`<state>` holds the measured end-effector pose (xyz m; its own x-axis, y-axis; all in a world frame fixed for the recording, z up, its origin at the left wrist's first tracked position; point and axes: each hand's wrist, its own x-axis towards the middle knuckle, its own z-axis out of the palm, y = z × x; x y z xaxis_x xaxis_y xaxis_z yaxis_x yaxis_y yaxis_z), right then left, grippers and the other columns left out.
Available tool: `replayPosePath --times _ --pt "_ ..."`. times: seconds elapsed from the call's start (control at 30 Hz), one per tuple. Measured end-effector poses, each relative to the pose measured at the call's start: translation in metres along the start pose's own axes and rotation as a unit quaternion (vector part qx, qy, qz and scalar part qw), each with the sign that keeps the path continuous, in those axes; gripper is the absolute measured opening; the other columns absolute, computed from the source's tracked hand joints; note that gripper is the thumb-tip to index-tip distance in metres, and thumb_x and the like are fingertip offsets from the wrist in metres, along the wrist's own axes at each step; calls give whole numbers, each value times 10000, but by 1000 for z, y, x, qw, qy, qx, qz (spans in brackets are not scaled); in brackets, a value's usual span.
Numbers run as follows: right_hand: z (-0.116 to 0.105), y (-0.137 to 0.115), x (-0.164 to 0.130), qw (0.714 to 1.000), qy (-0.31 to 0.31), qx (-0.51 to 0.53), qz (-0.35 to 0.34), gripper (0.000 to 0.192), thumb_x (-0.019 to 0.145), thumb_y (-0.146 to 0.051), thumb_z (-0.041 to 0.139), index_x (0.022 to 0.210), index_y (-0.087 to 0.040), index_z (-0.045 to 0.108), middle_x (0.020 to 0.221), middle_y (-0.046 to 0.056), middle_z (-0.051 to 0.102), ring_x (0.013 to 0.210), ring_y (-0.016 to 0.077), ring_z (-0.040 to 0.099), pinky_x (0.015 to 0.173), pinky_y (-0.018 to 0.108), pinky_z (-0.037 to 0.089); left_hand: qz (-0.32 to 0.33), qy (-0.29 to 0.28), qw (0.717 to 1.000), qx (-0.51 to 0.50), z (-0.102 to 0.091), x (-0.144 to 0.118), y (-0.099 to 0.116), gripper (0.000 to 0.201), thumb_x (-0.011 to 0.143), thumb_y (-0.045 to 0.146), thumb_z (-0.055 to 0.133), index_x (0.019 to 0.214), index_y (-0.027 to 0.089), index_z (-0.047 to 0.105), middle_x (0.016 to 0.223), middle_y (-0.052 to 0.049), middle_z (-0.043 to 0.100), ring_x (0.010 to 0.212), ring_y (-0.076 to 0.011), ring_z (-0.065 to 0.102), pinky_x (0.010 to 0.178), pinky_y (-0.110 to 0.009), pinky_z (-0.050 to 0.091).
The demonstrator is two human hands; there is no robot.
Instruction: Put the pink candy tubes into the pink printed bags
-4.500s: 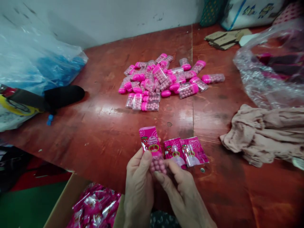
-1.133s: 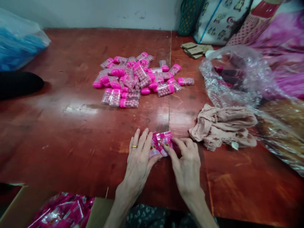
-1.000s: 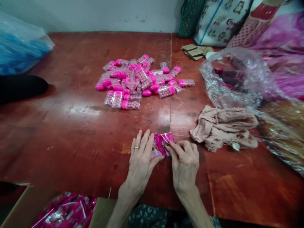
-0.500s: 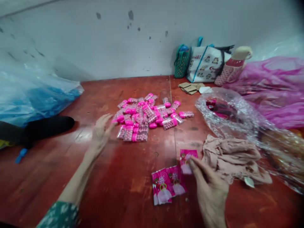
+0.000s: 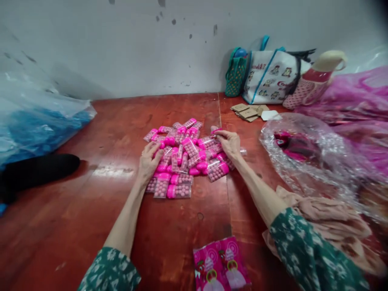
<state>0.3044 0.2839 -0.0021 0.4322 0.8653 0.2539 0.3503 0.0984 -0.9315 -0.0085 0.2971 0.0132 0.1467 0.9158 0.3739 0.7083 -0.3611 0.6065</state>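
Observation:
A heap of small clear candy containers with pink caps and pink balls inside [image 5: 189, 149] lies on the red wooden surface. My left hand [image 5: 149, 161] rests on the heap's left side, its fingers slightly bent and apart over the containers. At the upper right of the heap, my right hand [image 5: 228, 142] pinches a pink-capped candy container [image 5: 214, 131] between thumb and fingers; most of that container is hidden. Nearer to me, overlapping pink printed packets [image 5: 221, 264] lie flat, cut off by the bottom edge of the view.
Clear plastic wrap [image 5: 291, 173] and a beige cloth [image 5: 327, 218] lie on the right. Behind them stand a white printed bag [image 5: 268, 79], a bottle in a pink holder [image 5: 313, 83] and brown cards [image 5: 250, 112]. A bag of blue items [image 5: 45, 125] and a black object [image 5: 42, 169] are at left.
My right hand has left the pink packet it held near the other packets and moved up to the heap. My left hand has moved right onto the heap. The view has shifted slightly.

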Motion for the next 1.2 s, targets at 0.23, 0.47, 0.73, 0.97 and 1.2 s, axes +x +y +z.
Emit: replayPosePath --times 0.23,0.47,0.73,0.97,1.2 --pt "-4 -18 -55 998 -60 7 20 253 896 -289 531 1119 -173 558 1154 72 571 949 196 591 796 390 505 11 -11 1000 -14 2 -36 34 417 855 417 431 1164 191 598 1347 -89 460 1234 -249 412 1052 -416 264" --pt "-31 -42 -94 993 -28 97 65 285 893 -287 539 1145 -154 534 1127 73 575 928 197 601 772 393 515 14 -13 997 -69 -4 -76 63 464 778 394 567 1192 183 573 1387 -96 430 1275 -243 361 1069 -392 238" --pt "-64 -114 -179 964 -79 240 86 170 720 -308 681 814 -167 668 705 8 691 624 163 642 628 297 518 -109 13 968 -227 -47 -121 130 407 733 460 604 985 146 662 1096 -113 626 1102 -276 520 979 -423 351" --pt "-74 -128 -260 951 -125 262 110 76 716 -264 679 727 -204 726 639 -20 668 582 133 586 576 242 483 -198 -178 871 -412 -31 -185 208 391 660 370 706 965 128 668 844 -100 709 723 -200 658 654 -312 515" --pt "-148 -116 -275 951 -46 265 151 94 688 -238 728 775 -212 752 727 13 723 672 166 642 665 283 525 -146 -208 895 -367 8 -191 232 342 821 344 523 1086 135 575 1029 -120 646 905 -208 623 796 -360 490"
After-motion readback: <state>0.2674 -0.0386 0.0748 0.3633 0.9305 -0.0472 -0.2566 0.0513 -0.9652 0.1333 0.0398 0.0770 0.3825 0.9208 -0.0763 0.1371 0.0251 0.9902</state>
